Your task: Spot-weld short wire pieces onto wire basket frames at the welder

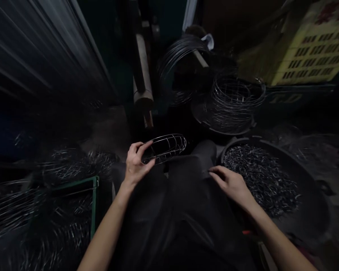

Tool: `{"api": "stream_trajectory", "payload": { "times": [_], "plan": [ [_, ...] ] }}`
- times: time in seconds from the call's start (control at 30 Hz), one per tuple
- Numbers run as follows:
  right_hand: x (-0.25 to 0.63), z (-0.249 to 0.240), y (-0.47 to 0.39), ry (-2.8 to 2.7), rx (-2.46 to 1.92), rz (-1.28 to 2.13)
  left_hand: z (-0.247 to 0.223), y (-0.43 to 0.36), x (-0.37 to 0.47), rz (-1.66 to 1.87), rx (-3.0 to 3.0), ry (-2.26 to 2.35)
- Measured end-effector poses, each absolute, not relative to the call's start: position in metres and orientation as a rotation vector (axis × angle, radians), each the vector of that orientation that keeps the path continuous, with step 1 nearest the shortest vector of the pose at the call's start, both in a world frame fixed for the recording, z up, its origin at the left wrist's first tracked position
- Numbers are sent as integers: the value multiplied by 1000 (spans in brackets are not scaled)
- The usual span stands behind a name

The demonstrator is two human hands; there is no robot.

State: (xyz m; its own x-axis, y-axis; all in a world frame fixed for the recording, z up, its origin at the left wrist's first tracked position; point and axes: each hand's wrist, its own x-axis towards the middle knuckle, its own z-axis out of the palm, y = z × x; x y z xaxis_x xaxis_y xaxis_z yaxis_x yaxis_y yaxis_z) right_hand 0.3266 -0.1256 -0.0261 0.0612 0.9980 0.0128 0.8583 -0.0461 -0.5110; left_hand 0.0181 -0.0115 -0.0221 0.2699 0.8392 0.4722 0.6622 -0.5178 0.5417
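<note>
My left hand [136, 162] grips the near left end of a round wire frame [172, 145], two wire rings joined by short cross wires, held above my lap. Its thumb and fingers close over the rim. To the right, apart from the frame, my right hand [228, 181] has thumb and forefinger pinched together near my knee. Whatever sits between those fingertips is too small and dark to make out. Close beside that hand is a wide black basin [313, 210] with a heap of small metal pieces [260, 177] in it.
Wire rings [237, 94] are stacked on a dark tray behind the basin. A machine with a cylindrical part [143, 96] stands ahead. At left is a green crate [94, 203] with wire parts. A yellow crate [313, 52] stands at upper right, near a wire coil [175, 52].
</note>
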Motion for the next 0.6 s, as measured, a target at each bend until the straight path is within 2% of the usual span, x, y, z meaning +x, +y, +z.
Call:
{"api": "stream_trajectory", "payload": {
  "times": [0.13,0.23,0.4,0.6],
  "plan": [
    [273,26,-89,-1732,-1594,884,-20,-10,22,1029,2317,1403],
    [241,41,-58,-1770,-1421,991,-16,-11,24,972,2350,1385],
    [221,33,-26,-2035,-1284,621,-13,-12,22,973,2392,1323],
    [223,30,-28,-2581,-1250,112,-5,-14,17,957,2350,1321]
  ]
}}
